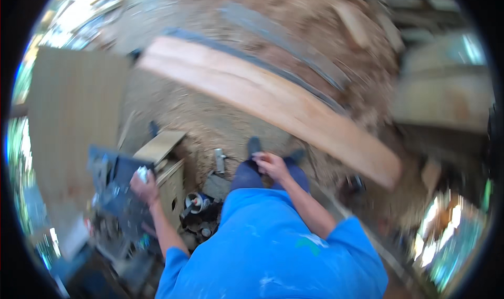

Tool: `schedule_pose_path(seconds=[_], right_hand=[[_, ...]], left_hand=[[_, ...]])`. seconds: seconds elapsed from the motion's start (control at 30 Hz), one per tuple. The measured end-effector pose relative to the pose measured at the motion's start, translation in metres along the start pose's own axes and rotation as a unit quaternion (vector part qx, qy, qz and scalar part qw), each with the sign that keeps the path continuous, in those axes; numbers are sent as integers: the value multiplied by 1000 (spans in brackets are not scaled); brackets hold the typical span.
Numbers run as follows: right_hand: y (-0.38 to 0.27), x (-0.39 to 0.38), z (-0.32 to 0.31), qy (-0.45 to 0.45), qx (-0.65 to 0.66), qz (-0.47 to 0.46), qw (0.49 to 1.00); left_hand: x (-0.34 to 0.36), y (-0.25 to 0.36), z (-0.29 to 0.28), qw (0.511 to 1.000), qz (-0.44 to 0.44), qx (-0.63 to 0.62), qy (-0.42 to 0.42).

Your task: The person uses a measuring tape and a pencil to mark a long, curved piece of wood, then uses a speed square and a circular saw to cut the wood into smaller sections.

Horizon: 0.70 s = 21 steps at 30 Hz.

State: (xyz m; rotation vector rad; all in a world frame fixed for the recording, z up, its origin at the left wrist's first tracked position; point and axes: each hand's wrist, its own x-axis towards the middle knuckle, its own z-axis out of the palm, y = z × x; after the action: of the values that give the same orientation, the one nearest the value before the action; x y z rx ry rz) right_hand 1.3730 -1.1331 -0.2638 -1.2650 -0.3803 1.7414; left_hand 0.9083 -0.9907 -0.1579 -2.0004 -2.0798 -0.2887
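- Apparently, my left hand (144, 189) is closed round a small pale thing (142, 172), blurred, just left of the wooden box (171, 186).
- My right hand (273, 166) is over the legs (247, 176), fingers bent; I cannot tell whether they grip anything.
- Beyond the feet, a long plank (262, 99) lies slantwise.

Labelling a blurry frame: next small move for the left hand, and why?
Probably lift the left hand with the small pale object it seems to grip, clear of the dark panel: the panel and wooden box crowd it. The right hand is well away, beyond the blue shirt's hem; blur hides whether it holds anything.
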Motion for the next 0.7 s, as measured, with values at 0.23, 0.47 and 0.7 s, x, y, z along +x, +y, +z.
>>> schedule_pose_path(seconds=[0.23, 0.47, 0.7], right_hand=[[13, 8, 8, -53, -11, -85, 995], [47, -48, -91, 135, 43, -83, 986], [74, -53, -195, 242, 197, -21, 950]], left_hand=[[-37, 228, 1, 869, 311, -218, -319], [-108, 408, 58, 691, 482, -254, -475], [-124, 462, 137, 638, 539, -216, -506]])
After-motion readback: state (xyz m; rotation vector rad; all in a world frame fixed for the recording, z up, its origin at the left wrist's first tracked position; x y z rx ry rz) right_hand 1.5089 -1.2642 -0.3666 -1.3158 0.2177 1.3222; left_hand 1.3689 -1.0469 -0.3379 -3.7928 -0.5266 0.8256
